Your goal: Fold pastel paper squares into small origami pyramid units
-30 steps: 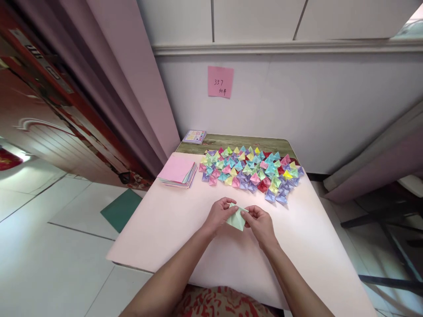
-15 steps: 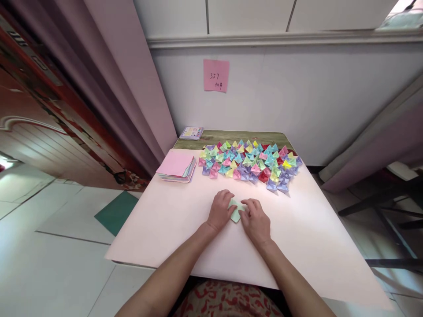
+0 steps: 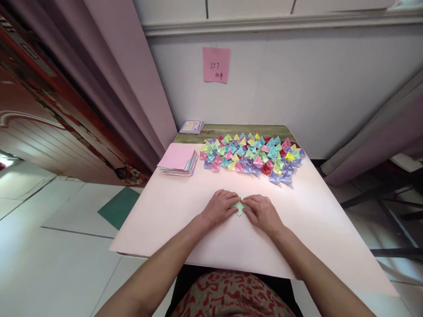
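Note:
A small folded piece of light green paper lies low over the pink-covered table, between my two hands. My left hand grips its left side, fingers bent over the top and thumb below. On the opposite side my right hand pinches the paper in the same way, its fingertips close to those of the left. Much of the green paper is hidden under the fingers, so its full folded shape cannot be made out. Beyond the hands, many folded paper pieces in mixed colours stand close together.
A stack of square paper, pink on top, sits at the left of the table. Behind it lies a small printed pack. A pink note sticks to the wall. A green sheet is on the floor at left.
Both hands have closed in on the green paper, covering more of it, and my forearms are spread wider. Its visible part looks smaller. The camera view has tilted slightly downward.

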